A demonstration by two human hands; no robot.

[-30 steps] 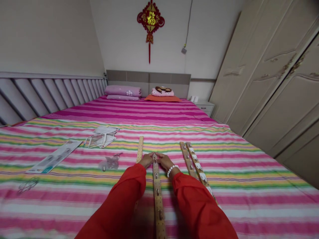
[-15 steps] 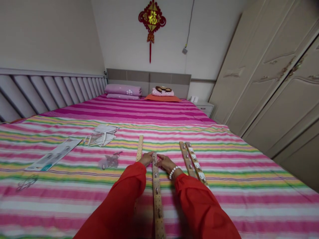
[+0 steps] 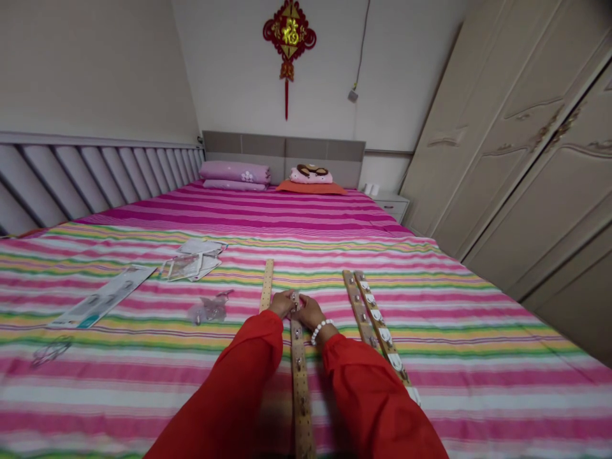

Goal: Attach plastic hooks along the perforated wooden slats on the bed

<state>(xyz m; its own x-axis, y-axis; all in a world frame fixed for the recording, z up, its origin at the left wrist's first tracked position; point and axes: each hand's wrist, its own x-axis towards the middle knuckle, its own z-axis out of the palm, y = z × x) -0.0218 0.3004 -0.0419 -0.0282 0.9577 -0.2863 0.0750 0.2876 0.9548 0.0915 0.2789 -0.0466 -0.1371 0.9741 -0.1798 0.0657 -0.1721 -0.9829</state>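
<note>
A long wooden strip (image 3: 299, 382) dotted with small holes runs away from me on the bed, with several metal hooks (image 3: 298, 363) along it. My left hand (image 3: 282, 303) is closed at the left edge of its far end, fingertips against the wood. From the other side, my right hand (image 3: 310, 312), with a white bead bracelet (image 3: 321, 329) on its wrist, pinches near the endmost hook (image 3: 295, 298). The fingers partly cover that hook. A second holed strip (image 3: 267, 280), without hooks on its visible part, lies left, partly behind my left sleeve.
On the right lie a strip with metal hooks (image 3: 357, 303) and another with white hooks (image 3: 381, 325). To the left are a crumpled plastic bag (image 3: 210, 309), flat packets (image 3: 196, 262), a long package (image 3: 108, 296) and a thin wire-like loop (image 3: 51, 349). A striped sheet (image 3: 157, 395) covers the bed.
My right hand has shifted left and slightly down, closing in on the strip's end beside my left hand. More of the white-hook strip now shows past my right sleeve.
</note>
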